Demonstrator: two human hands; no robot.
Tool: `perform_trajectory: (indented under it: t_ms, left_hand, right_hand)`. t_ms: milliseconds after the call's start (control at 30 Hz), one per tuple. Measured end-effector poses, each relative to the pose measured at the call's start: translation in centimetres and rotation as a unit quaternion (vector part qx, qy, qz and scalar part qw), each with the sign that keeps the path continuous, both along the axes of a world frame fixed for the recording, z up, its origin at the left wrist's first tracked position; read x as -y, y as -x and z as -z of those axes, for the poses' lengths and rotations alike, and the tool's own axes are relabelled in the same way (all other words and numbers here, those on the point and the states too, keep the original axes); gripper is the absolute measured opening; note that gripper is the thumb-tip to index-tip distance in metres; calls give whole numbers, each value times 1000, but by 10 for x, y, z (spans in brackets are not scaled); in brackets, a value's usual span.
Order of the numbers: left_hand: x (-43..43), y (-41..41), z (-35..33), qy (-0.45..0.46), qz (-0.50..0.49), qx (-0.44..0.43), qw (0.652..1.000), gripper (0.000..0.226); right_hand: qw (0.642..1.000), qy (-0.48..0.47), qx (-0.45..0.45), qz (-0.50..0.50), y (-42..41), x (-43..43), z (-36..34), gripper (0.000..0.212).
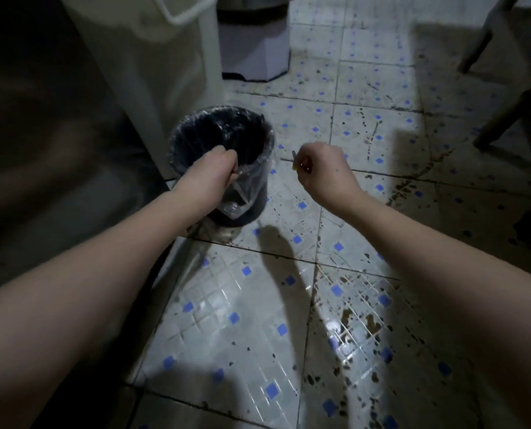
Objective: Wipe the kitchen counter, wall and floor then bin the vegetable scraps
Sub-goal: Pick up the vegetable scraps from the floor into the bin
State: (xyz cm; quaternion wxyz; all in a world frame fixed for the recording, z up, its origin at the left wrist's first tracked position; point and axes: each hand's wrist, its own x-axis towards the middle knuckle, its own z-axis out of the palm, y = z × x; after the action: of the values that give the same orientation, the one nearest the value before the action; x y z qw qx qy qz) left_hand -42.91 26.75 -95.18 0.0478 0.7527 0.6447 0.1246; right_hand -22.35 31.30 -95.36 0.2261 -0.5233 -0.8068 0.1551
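Head view: left hand (219, 168) gripped the crinkled clear liner (242, 188) of a round black bin (256, 209); right hand (323, 168) pinched a small yellowish scrap (295, 164).

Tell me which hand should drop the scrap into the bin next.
Right. The right hand pinches a small yellowish scrap just beside the bin, free to move. The left hand grips the clear liner at the rim.

left hand (217, 168) gripping, right hand (321, 168) pinching
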Motion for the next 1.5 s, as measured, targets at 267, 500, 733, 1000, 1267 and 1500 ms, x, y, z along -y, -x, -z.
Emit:
perform_trajectory:
  t_ms: [267, 500, 733, 1000, 1267, 1500]
  left_hand:
    - [-16, 25, -9, -14, -74, 21, 997, 8]
    - [-31, 40, -15, -13, -122, 11, 992, 9]
    - [-18, 51, 0, 14, -117, -27, 993, 34]
    - [-12, 45, -2, 1, -126, -104, 987, 24]
    - [-6, 23, -10, 4, -128, -135, 982, 27]
    - [-2, 6, -35, 9, -110, -152, 982, 29]
  right_hand:
    - [993, -13, -115, 3, 73, -29, -2, 20]
    - [990, -3, -143, 1, 105, -35, 18, 17]
    - [987, 29, -160, 1, 109, -36, 24, 27]
    - [994, -1, -110, 5, 89, -28, 18, 29]
    - [996, -76, 51, -16, 45, -17, 12, 30]
    - [988, -95, 119, 12, 19, -5, 5, 36]
